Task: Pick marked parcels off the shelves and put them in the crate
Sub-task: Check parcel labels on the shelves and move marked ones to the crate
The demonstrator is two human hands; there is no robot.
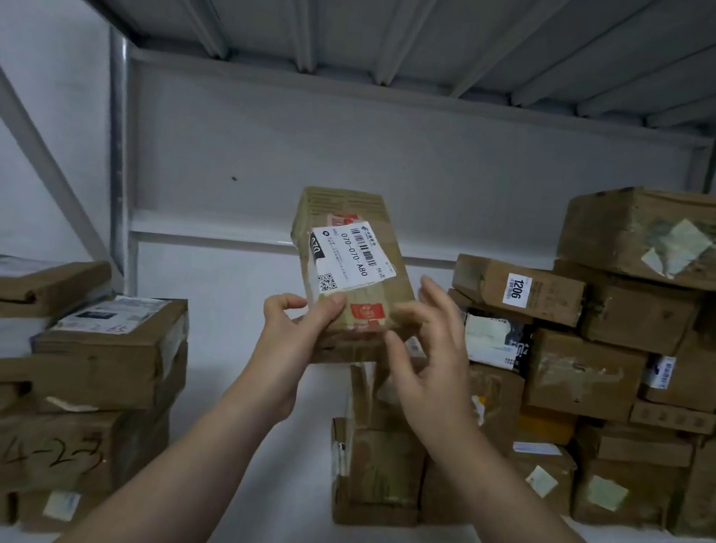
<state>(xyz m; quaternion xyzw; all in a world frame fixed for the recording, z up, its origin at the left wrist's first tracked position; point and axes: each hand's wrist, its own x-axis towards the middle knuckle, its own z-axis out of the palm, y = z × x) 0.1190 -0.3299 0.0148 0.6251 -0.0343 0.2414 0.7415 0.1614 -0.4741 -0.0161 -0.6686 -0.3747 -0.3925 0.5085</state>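
Grey metal shelving (128, 144) fills the view, with a pale wall behind it and the ribbed underside of the upper shelf (378, 16) overhead. One parcel (346, 206), a flat brown cardboard box, is held up in the air in the middle of the bay, tilted, with its white label (349, 252) facing the camera. The label reads "070-070-A80"; its smaller print and the code square are too fine to read.

Two hands are in view. The left hand (289, 339) grips the parcel's lower left corner, thumb on top and fingers curled beneath. The right hand (434, 371) is at the lower right corner with its fingers spread and fairly straight. It seems to touch the edge, though a firm hold cannot be made out.

Two stacks of boxes stand on the lower shelf board (270, 531). The left stack (89, 351) is cut off by the picture's edge, and one box (54, 450) bears handwriting that looks like "4-23". The right stack (605, 369) overlaps too much for a sure count, and one box (518, 291) in it carries a sticker reading "1206". Both forearms hide part of the boxes behind them.
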